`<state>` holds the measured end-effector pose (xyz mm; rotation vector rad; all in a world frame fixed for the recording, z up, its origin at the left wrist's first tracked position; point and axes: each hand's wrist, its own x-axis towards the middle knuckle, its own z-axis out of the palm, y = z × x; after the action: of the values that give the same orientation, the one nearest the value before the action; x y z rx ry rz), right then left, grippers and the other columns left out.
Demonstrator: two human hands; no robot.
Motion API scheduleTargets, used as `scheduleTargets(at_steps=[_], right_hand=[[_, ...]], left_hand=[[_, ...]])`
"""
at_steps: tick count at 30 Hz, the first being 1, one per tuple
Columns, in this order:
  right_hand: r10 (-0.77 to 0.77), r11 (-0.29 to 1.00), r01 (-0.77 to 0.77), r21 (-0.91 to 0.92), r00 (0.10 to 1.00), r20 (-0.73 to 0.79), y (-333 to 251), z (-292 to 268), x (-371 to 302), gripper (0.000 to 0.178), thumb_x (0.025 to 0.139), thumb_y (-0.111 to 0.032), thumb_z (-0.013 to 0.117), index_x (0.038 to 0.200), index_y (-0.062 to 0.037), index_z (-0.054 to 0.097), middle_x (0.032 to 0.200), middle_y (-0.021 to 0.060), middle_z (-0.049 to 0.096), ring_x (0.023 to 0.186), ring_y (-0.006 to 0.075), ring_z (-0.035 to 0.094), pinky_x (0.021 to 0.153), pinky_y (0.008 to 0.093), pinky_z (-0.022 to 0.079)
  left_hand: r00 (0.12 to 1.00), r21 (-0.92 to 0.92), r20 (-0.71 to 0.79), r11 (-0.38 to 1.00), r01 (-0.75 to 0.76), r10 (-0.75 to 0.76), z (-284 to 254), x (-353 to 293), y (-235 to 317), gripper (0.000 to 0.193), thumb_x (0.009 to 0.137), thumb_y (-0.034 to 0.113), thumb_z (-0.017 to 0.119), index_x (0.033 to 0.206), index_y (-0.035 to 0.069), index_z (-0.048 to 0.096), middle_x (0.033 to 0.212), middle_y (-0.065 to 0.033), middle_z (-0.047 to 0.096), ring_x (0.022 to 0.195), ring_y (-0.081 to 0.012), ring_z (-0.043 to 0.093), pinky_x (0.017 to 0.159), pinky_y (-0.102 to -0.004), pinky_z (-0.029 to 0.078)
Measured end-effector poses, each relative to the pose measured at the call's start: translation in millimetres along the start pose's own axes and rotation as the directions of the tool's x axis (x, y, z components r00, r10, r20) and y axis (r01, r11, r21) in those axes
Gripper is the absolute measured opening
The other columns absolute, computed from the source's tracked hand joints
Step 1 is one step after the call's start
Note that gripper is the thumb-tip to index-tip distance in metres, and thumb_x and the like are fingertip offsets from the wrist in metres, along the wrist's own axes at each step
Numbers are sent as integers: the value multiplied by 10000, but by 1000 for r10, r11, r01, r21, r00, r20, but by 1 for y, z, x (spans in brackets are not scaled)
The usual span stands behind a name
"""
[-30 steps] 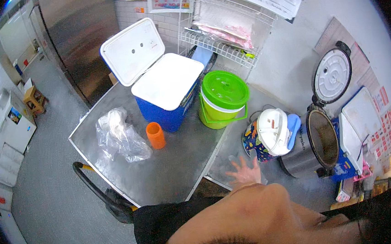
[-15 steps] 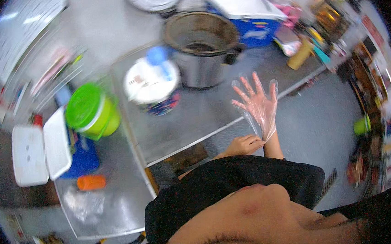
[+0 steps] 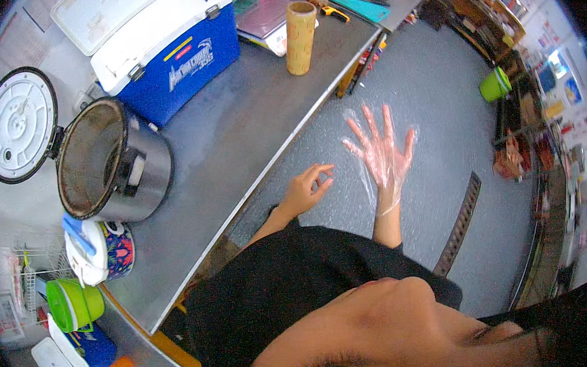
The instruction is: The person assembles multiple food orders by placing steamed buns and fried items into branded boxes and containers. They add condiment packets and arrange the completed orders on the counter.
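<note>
A clear plastic glove [image 3: 391, 176] covers my right hand [image 3: 380, 150], which is raised palm up with its fingers spread. The thin film is loose and wrinkled, and its cuff hangs around the wrist. To the left of it, my bare left hand [image 3: 302, 191] holds nothing; its fingers are bent, with a gap between thumb and forefinger. Both hands are over the floor beside the metal worktable [image 3: 228, 137], and they do not touch each other.
The worktable holds a large pot [image 3: 148, 174] with its lid raised, a blue cooler box [image 3: 181, 68], a patterned tub [image 3: 118, 249] and an upright yellowish roll [image 3: 301, 39]. A green bucket [image 3: 75, 303] stands at lower left. A dark slotted strip [image 3: 458, 222] crosses the floor at right.
My left hand has let go of the glove's cuff and moved left, away from my right hand. The view has swung to the right along the table.
</note>
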<state>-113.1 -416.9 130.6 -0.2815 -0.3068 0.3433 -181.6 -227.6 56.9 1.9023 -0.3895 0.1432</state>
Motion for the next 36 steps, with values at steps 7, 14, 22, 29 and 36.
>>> scheduleTargets(at_steps=[7, 14, 22, 29, 36], right_hand=[[-78, 993, 66, -102, 990, -115, -97, -102, 131, 702, 899, -569, 373, 1468, -199, 194, 1497, 168, 190, 1362, 416, 194, 1029, 589, 302], [-139, 946, 56, -318, 960, -244, -247, -178, 228, 695, 904, -528, 394, 1469, -173, 200, 1488, 179, 210, 1353, 359, 247, 1019, 508, 339], [-428, 794, -34, -607, 676, -599, -416, -299, 280, 679, 910, -549, 355, 1456, -154, 264, 1482, 145, 267, 1347, 308, 263, 1066, 467, 173], [-438, 695, -223, -683, 622, -649, -524, -358, 418, 654, 918, -548, 315, 1440, -155, 299, 1466, 169, 289, 1360, 355, 230, 1094, 535, 48], [-305, 682, -384, -622, 624, -720, -569, -443, 513, 662, 920, -555, 297, 1441, -148, 292, 1472, 187, 253, 1375, 372, 190, 1089, 556, 8]], left_hand=[[986, 97, -157, 994, -47, 62, 39, 234, -58, 312, 868, 153, 597, 1168, 89, 540, 920, -99, 646, 691, -220, 639, 630, -331, 500], [724, 94, -688, 984, 152, -46, 44, 537, -143, 277, 848, 123, 576, 1099, 21, 522, 909, -150, 633, 796, -307, 621, 711, -401, 485], [345, 302, -935, 703, 644, 86, -74, 787, -322, 298, 826, 12, 497, 1116, -56, 503, 1096, -240, 537, 1045, -382, 522, 880, -445, 447], [367, 385, -921, 161, 909, 129, -199, 874, -384, 285, 870, 135, 450, 1044, -26, 608, 1140, -200, 573, 1095, -322, 532, 909, -386, 461], [225, 228, -942, 19, 974, -248, -275, 916, -457, 410, 908, 252, 422, 1221, 24, 555, 1303, -162, 517, 1213, -350, 475, 952, -442, 421]])
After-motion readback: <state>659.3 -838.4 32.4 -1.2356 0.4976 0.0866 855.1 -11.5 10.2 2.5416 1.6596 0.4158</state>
